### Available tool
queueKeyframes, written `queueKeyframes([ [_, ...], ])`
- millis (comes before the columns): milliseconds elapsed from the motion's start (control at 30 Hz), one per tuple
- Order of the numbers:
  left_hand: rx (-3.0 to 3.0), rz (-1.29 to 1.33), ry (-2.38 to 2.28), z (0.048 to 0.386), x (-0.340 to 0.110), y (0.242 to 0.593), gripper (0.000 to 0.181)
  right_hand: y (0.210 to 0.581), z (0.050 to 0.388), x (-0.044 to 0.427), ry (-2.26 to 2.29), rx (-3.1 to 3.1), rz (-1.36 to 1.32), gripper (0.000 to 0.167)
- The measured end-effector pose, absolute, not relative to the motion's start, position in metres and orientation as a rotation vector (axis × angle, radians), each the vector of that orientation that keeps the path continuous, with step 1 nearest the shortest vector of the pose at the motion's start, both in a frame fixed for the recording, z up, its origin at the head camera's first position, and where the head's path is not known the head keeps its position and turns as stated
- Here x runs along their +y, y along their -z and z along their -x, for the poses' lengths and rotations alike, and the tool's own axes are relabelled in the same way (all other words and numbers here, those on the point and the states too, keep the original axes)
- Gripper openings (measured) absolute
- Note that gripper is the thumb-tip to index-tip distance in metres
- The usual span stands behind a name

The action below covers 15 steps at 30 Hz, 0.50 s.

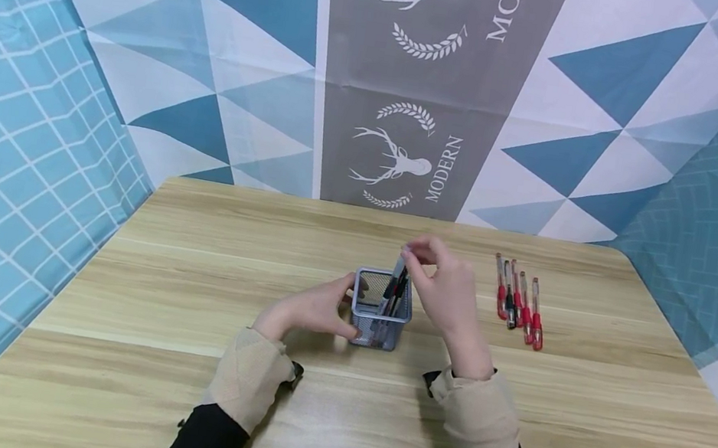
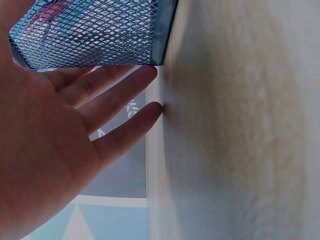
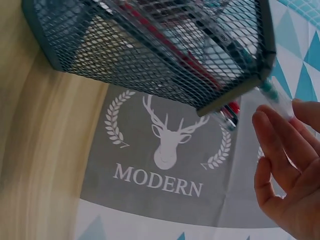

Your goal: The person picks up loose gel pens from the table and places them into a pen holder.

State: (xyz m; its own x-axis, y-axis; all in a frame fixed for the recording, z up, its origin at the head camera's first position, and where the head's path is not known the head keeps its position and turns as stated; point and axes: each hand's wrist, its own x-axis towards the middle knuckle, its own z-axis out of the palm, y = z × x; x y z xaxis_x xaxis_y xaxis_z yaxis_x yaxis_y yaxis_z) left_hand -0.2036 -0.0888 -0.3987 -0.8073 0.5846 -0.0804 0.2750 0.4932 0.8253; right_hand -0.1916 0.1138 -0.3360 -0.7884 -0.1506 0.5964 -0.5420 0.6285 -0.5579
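A grey metal mesh pen holder [image 1: 377, 335] stands upright on the table with several pens [image 1: 387, 302] leaning inside it. My left hand [image 1: 312, 306] holds the pen holder from its left side, thumb near the front corner and fingers behind. In the left wrist view those fingers [image 2: 120, 95] reach along the mesh wall. Above the rim, my right hand [image 1: 450, 284] pinches the top of a clear pen [image 3: 274, 95] between thumb and fingertips. The lower part of this pen is inside the holder. A red pen [image 3: 185, 60] shows through the mesh.
Several pens [image 1: 519, 306], mostly with red caps and one with black, lie side by side to the right of the holder on the wood-grain table [image 1: 581, 412]. Behind the table's far edge hangs a patterned cloth [image 1: 265, 109], with blue cloth at the left side [image 1: 11, 126].
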Motion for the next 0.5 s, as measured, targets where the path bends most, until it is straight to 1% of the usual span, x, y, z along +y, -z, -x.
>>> queueKeyframes([
  [367, 2.385, -0.719, -1.226, 0.2045, -0.0879, 0.3979, 0.074, 0.3423, 0.1943, 0.1090, -0.854, -2.449, -0.618, 0.014],
  [500, 2.393, -0.704, -1.205, 0.2045, -0.0884, 0.3976, 0.077, 0.3441, 0.1948, 0.1077, -0.791, -2.457, -0.640, 0.012],
])
